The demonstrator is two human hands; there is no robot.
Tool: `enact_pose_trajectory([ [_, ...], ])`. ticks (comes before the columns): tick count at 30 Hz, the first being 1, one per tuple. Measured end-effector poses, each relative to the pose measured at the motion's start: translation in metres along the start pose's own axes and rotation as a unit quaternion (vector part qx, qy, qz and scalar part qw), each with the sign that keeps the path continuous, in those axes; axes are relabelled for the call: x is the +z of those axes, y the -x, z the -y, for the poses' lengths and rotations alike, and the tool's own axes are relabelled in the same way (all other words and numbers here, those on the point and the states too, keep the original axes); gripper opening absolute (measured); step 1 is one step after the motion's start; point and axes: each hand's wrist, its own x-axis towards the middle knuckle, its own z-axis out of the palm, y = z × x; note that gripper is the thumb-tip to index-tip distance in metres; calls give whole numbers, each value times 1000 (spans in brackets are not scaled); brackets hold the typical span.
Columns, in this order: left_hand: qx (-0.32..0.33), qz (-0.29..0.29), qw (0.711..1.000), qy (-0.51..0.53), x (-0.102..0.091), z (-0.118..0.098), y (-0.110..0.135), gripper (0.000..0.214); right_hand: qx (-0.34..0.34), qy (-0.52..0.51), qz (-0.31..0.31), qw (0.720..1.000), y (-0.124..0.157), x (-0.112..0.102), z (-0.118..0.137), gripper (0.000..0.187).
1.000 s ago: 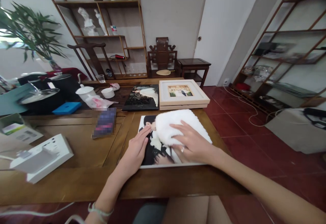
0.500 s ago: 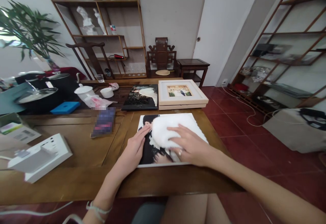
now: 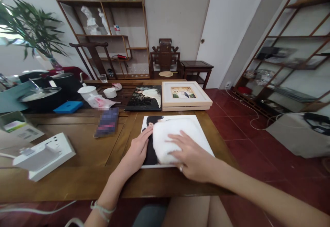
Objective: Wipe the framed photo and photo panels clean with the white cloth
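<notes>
A white fluffy cloth (image 3: 167, 148) lies spread over a wedding photo panel (image 3: 150, 156) near the table's front edge. My right hand (image 3: 189, 156) rests on the cloth with its fingers spread, pressing it down rather than closing round it. On the panel's left side, my left hand (image 3: 138, 148) lies with its fingers stretched out along the dark suit in the picture. Its fingertips touch the panel beside the cloth's left edge. Most of the picture is hidden under the cloth and my hands.
Behind the panel are a dark photo panel (image 3: 144, 98) and a stack of pale framed pictures (image 3: 187, 101). Leftward stand a white power strip (image 3: 51, 156), a blue box (image 3: 68, 107), a blurred purple packet (image 3: 107, 122), white teaware (image 3: 87, 91) and pots (image 3: 41, 96).
My right hand has moved slightly toward the panel's front edge, and the cloth has slid with it. It now covers more of the picture's lower part. My left hand stays in place.
</notes>
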Motion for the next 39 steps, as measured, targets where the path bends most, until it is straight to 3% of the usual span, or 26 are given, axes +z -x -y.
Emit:
enact_pose_trajectory([
  [4,5,4,1000,-7,-1,0,0,44,-39,-19,52,998,28,0,33,24],
  [7,12,-5,1000,-1,-2,0,0,43,-33,-33,37,998,27,1,33,26],
  [14,15,-12,1000,16,0,2,0,42,47,6,-73,996,-25,4,-27,30],
  [18,7,-10,1000,29,-1,0,1,42,36,29,-79,996,-57,0,-56,26],
  [21,-26,-5,998,61,-4,-5,0,41,38,31,-77,996,-65,-1,-56,26],
  [26,-98,-42,979,176,-10,-13,-2,43,44,18,-56,997,-44,5,-21,29],
  [30,-123,-76,969,200,-12,-17,-3,48,-27,-21,8,999,-21,4,10,30],
  [35,-106,-48,981,157,-10,-21,-1,47,-127,-60,73,987,1,-7,22,28],
  [39,-60,-5,994,93,-8,-20,1,41,-112,-103,97,984,19,-21,16,31],
])
